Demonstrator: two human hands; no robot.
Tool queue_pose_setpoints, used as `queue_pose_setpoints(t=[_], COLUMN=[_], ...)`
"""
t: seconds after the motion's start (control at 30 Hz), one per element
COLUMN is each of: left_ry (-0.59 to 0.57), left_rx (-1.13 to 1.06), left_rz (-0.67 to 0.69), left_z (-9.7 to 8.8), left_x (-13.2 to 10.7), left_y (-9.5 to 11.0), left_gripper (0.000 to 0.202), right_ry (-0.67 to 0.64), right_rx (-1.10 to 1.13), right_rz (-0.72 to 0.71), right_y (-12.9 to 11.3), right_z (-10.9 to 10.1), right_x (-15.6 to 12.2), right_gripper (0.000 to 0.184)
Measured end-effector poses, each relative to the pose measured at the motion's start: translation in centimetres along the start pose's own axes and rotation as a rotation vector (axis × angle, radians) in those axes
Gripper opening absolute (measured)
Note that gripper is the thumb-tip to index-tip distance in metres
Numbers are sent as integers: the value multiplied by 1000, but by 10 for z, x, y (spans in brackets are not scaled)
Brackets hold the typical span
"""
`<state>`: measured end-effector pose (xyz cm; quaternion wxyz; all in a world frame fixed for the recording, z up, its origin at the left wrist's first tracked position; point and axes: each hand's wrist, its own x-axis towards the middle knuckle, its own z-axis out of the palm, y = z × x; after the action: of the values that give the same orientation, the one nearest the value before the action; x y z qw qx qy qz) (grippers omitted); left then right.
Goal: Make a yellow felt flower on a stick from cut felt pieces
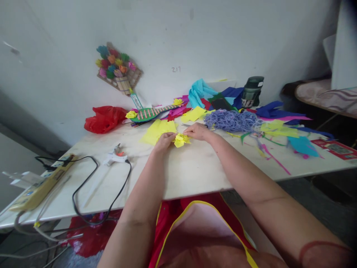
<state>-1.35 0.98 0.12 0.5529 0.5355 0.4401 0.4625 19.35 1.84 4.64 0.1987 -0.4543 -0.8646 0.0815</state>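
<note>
A small crumpled yellow paper flower sits between both hands above the white table. My left hand pinches its left side with fingers closed. My right hand pinches its upper right side, fingers pressed together. Behind the hands lie flat yellow paper sheets.
A glue gun with a black cord lies left of my hands, and a power strip sits by the left edge. A red plastic bag, purple string pile, coloured paper scraps, a dark bottle and a paper-flower fan stand behind.
</note>
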Motion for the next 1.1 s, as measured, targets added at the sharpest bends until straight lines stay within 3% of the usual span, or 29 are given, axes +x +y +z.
queue_pose_setpoints(t=[0.33,0.5,0.83,1.1], left_ry=[30,33,75,27], left_rx=[139,229,307,247], left_rz=[46,111,154,154], left_z=[-2,-1,1,0], left_x=[2,2,3,-2], left_y=[-2,-1,0,6], left_gripper=[47,47,45,42], right_ry=[-106,-104,-36,-14], right_rx=[335,387,85,60], right_rz=[18,-2,51,-27], right_y=[8,13,-3,-1], right_z=[3,7,-2,2], right_x=[2,5,-3,-1], right_gripper=[31,27,30,26])
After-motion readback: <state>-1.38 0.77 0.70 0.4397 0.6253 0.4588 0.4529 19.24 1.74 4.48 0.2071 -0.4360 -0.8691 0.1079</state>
